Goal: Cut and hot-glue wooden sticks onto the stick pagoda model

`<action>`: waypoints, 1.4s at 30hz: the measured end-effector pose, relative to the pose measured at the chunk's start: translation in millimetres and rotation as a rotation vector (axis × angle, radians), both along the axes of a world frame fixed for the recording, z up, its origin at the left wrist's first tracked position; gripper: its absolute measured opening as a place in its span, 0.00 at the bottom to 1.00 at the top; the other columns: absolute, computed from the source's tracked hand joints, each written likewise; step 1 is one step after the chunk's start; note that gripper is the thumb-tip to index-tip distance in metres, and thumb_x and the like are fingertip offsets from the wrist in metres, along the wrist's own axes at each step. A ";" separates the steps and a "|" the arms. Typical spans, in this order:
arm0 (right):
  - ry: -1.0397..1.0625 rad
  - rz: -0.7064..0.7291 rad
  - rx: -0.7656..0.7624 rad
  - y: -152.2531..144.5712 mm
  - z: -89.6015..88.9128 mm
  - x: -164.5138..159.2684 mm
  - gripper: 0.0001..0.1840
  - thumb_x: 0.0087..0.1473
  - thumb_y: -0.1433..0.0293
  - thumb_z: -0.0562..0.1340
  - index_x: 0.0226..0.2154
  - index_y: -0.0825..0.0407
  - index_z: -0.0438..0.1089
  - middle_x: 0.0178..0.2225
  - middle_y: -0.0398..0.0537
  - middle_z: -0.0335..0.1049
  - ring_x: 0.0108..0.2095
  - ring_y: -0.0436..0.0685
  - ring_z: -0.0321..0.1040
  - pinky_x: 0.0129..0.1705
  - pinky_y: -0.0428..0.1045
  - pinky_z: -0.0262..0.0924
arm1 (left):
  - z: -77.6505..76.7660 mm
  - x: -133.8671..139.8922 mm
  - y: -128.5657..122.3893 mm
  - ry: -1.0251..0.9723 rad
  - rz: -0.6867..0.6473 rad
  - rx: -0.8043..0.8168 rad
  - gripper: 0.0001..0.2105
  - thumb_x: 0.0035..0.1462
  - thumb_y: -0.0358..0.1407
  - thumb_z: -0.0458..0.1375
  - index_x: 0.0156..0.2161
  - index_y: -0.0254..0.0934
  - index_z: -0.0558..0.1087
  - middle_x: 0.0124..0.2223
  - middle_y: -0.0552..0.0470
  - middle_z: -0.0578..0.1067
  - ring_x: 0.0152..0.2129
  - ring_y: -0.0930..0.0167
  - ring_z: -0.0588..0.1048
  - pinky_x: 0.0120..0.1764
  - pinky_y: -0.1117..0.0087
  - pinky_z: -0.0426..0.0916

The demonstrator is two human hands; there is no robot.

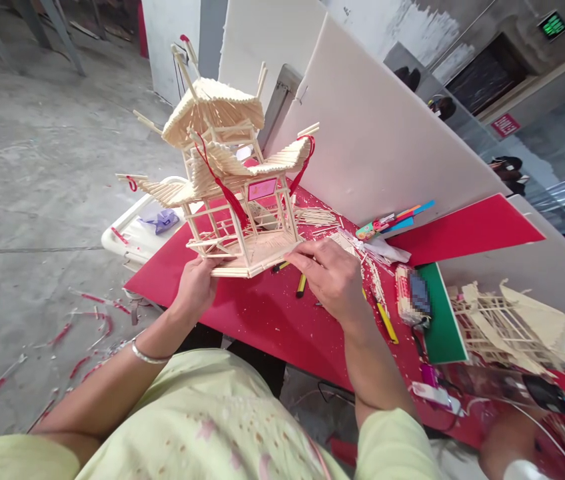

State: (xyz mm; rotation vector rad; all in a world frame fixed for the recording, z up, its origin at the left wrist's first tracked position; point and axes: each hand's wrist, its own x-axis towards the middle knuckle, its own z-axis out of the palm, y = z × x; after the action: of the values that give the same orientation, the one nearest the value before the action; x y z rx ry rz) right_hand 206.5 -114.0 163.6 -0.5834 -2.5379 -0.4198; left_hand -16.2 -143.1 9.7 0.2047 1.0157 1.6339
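Observation:
A two-tiered model pavilion [222, 173] of pale wooden sticks is held up over the red tabletop, tilted a little. My left hand [196, 287] grips the near left edge of its base, fingers partly hidden beneath. At the base's right edge, my right hand [327, 270] pinches the rim between thumb and fingers. A red tassel [232, 200] hangs from a lower roof corner, and another red cord [307, 157] loops at the right corner. A small pink plaque [262, 189] sits under the lower eave.
On the red table [257, 320] lie loose sticks [316, 217], yellow-handled cutters [386, 323], a tissue packet [407, 293] and a pen bundle [392, 221]. White partitions [362, 133] rise behind. At right stand another stick model [512, 323] and a co-worker's arm [510, 440]. Red scraps [80, 367] litter the floor.

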 end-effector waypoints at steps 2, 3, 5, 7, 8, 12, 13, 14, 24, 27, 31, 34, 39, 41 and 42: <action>-0.006 0.004 0.008 2.3 -1.0 -0.4 0.13 0.67 0.77 0.63 0.49 0.48 0.78 0.44 0.50 0.79 0.44 0.54 0.73 0.46 0.50 0.68 | -0.3 0.0 -0.2 0.009 -0.005 -0.002 0.11 0.35 0.39 0.72 0.26 0.34 0.81 0.29 0.46 0.80 0.38 0.57 0.81 0.45 0.60 0.76; -0.011 0.005 0.009 3.3 -1.5 -0.4 0.13 0.67 0.77 0.63 0.49 0.48 0.78 0.44 0.50 0.79 0.43 0.54 0.73 0.46 0.50 0.68 | -0.5 0.0 -0.2 0.013 -0.006 0.000 0.10 0.36 0.38 0.72 0.25 0.34 0.81 0.29 0.46 0.80 0.38 0.56 0.82 0.45 0.60 0.76; -0.016 0.009 0.004 4.7 -2.7 -0.1 0.13 0.67 0.77 0.63 0.49 0.48 0.78 0.44 0.50 0.79 0.43 0.54 0.73 0.45 0.50 0.68 | -0.9 0.1 -0.3 0.019 -0.007 0.002 0.10 0.36 0.38 0.71 0.25 0.35 0.80 0.29 0.46 0.81 0.39 0.56 0.82 0.46 0.60 0.76; -0.018 0.011 -0.003 5.2 -3.8 0.3 0.13 0.67 0.77 0.62 0.49 0.48 0.78 0.44 0.50 0.79 0.43 0.54 0.72 0.45 0.49 0.68 | -1.0 0.2 -0.2 0.022 -0.004 0.006 0.10 0.36 0.38 0.71 0.26 0.34 0.81 0.30 0.45 0.81 0.39 0.56 0.82 0.46 0.59 0.76; -0.019 0.013 -0.007 5.2 -4.2 0.4 0.14 0.67 0.77 0.62 0.49 0.47 0.78 0.44 0.50 0.79 0.43 0.54 0.72 0.45 0.49 0.68 | -1.0 0.3 -0.1 0.022 0.000 0.007 0.11 0.36 0.39 0.71 0.27 0.34 0.82 0.30 0.45 0.81 0.39 0.56 0.82 0.47 0.59 0.76; -0.030 0.006 -0.027 4.2 -4.9 0.4 0.15 0.67 0.78 0.61 0.50 0.47 0.77 0.44 0.49 0.79 0.43 0.54 0.72 0.45 0.50 0.68 | -0.5 0.4 0.6 0.020 0.005 0.011 0.11 0.36 0.39 0.72 0.27 0.35 0.82 0.30 0.45 0.82 0.40 0.56 0.82 0.47 0.59 0.76; -0.032 0.006 -0.028 3.8 -4.9 0.6 0.15 0.67 0.78 0.61 0.50 0.47 0.77 0.44 0.50 0.78 0.43 0.54 0.72 0.46 0.50 0.68 | -0.3 0.3 0.8 0.019 0.005 0.009 0.11 0.36 0.39 0.72 0.27 0.35 0.82 0.30 0.45 0.81 0.40 0.55 0.82 0.47 0.59 0.76; -0.033 0.007 -0.030 3.2 -5.0 0.9 0.15 0.67 0.78 0.61 0.50 0.47 0.77 0.45 0.50 0.78 0.44 0.54 0.73 0.46 0.49 0.68 | -0.1 0.3 1.0 0.017 0.007 0.005 0.11 0.35 0.38 0.72 0.27 0.35 0.82 0.29 0.46 0.81 0.40 0.55 0.82 0.47 0.60 0.76; 0.400 -0.159 0.087 -24.1 -44.0 -3.4 0.18 0.61 0.75 0.69 0.52 0.45 0.77 0.40 0.49 0.78 0.41 0.56 0.75 0.45 0.52 0.72 | -0.2 -0.3 -1.8 -0.012 0.006 0.005 0.10 0.35 0.35 0.72 0.28 0.35 0.83 0.33 0.46 0.83 0.41 0.59 0.81 0.43 0.65 0.75; 0.480 -0.195 0.103 -36.1 -62.3 -13.6 0.20 0.60 0.76 0.69 0.53 0.45 0.76 0.42 0.51 0.79 0.42 0.58 0.76 0.46 0.54 0.73 | 0.5 0.1 -2.1 -0.014 0.007 0.007 0.09 0.35 0.35 0.72 0.27 0.35 0.82 0.33 0.47 0.83 0.41 0.58 0.81 0.43 0.65 0.75; 0.488 -0.243 0.106 -43.5 -78.6 -24.5 0.26 0.61 0.74 0.68 0.60 0.44 0.73 0.50 0.53 0.79 0.48 0.61 0.75 0.51 0.57 0.72 | 1.7 1.0 -1.5 -0.008 0.022 0.018 0.10 0.36 0.34 0.72 0.29 0.35 0.82 0.33 0.47 0.82 0.42 0.58 0.81 0.46 0.63 0.75; 0.450 -0.259 0.082 -42.6 -84.2 -27.5 0.29 0.63 0.72 0.66 0.65 0.44 0.69 0.53 0.54 0.78 0.51 0.62 0.75 0.55 0.58 0.70 | 2.4 1.4 -1.7 0.007 0.014 0.015 0.11 0.36 0.35 0.72 0.29 0.35 0.82 0.33 0.47 0.82 0.42 0.58 0.81 0.47 0.62 0.75; 0.435 -0.254 0.094 -40.3 -82.9 -29.1 0.27 0.63 0.73 0.64 0.64 0.45 0.70 0.53 0.53 0.79 0.51 0.62 0.75 0.55 0.58 0.70 | 4.6 1.7 -2.6 0.030 0.018 0.024 0.12 0.35 0.37 0.71 0.28 0.34 0.82 0.34 0.45 0.82 0.43 0.57 0.81 0.49 0.61 0.75; 0.434 -0.254 0.112 -41.0 -81.8 -29.6 0.27 0.63 0.73 0.65 0.63 0.45 0.70 0.52 0.53 0.80 0.50 0.61 0.75 0.54 0.58 0.70 | 5.8 1.7 -2.7 0.021 0.017 0.020 0.12 0.34 0.37 0.72 0.29 0.34 0.82 0.33 0.46 0.82 0.43 0.57 0.81 0.49 0.60 0.75; 0.435 -0.253 0.116 -41.6 -81.6 -29.8 0.27 0.63 0.73 0.65 0.63 0.45 0.70 0.52 0.53 0.80 0.50 0.61 0.75 0.54 0.58 0.70 | 6.4 1.7 -2.6 0.016 0.019 0.015 0.13 0.34 0.37 0.72 0.29 0.34 0.82 0.32 0.46 0.82 0.42 0.57 0.81 0.49 0.60 0.75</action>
State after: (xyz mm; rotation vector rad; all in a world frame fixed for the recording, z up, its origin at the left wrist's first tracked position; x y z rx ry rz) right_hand 176.7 -155.6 82.1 -0.8534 -2.0209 -0.4670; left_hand -14.5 -145.8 16.1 0.2195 1.0204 1.6596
